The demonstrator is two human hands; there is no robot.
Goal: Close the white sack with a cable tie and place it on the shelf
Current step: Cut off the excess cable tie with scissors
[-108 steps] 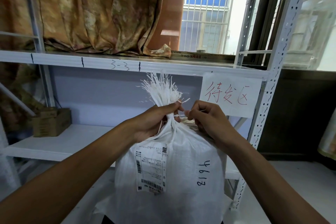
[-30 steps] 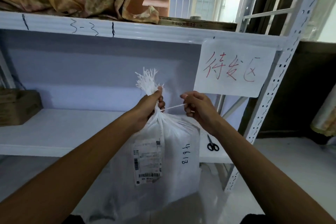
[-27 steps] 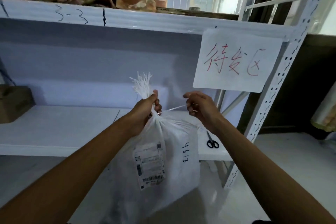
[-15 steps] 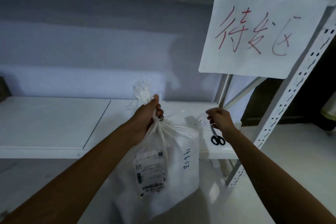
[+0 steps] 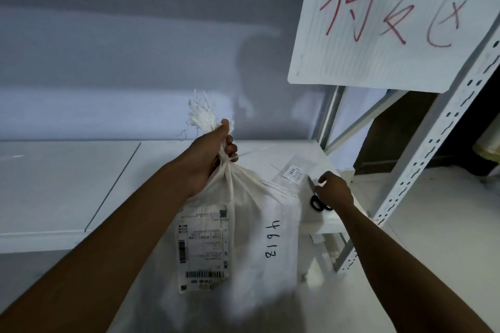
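The left grip [image 5: 213, 151] is clenching the gathered neck of the white sack [image 5: 251, 224] mid-frame. The sack's frayed mouth is sticking up above the fist and its bulk is hanging below, in front of the shelf [image 5: 67, 184] edge. A thin cable tie [image 5: 255, 151] tail is poking rightward from the neck. Toward the right of the frame, the right grip [image 5: 335, 192] is resting on black scissors [image 5: 317, 202] lying on the shelf. I cannot tell whether it is closing round them.
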